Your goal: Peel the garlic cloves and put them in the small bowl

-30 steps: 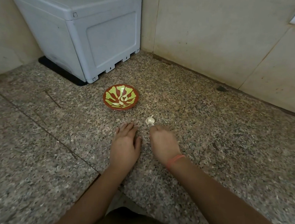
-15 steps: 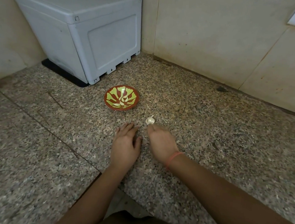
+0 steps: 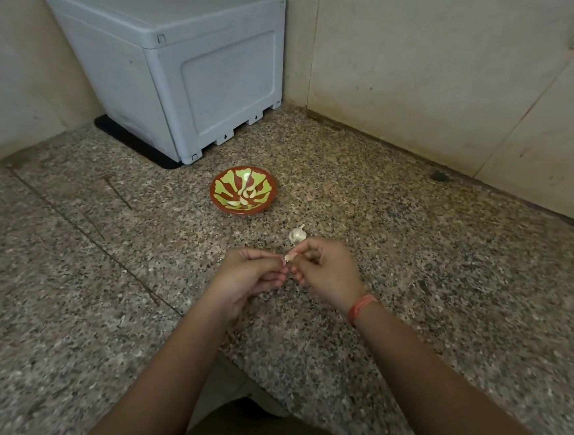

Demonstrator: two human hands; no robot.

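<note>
Head view: both hands raised just above the granite counter point(image 3: 429, 269), between its near edge and the small bowl point(image 3: 215, 200).

- Garlic clove point(image 3: 286, 259): pinched between the two hands, held off the counter. Very small in view; whether any skin is off cannot be told.
- Left hand point(image 3: 248, 277): fingers curled, tips pinching the clove from the left.
- Right hand point(image 3: 327, 272): thumb and forefinger closed narrowly on the clove's other end. Orange wristband point(image 3: 361, 305) on that wrist.
- Garlic bulb point(image 3: 297, 235): on the counter just beyond the right hand, apart from the bowl.
- Small bowl: further toward the counter's back corner, with several peeled cloves point(image 3: 246, 197) inside.
- Grey box point(image 3: 194, 72): fills the back left corner behind the bowl.

Handling, as judgement: the clove is light and firm, with dry, papery skin that tears in flakes. Once bare it likely turns slick and may squirt from a tight pinch. Best hold is at the blunt root end, with a nail working the skin from the pointed tip. Step in hand: peeling.
</note>
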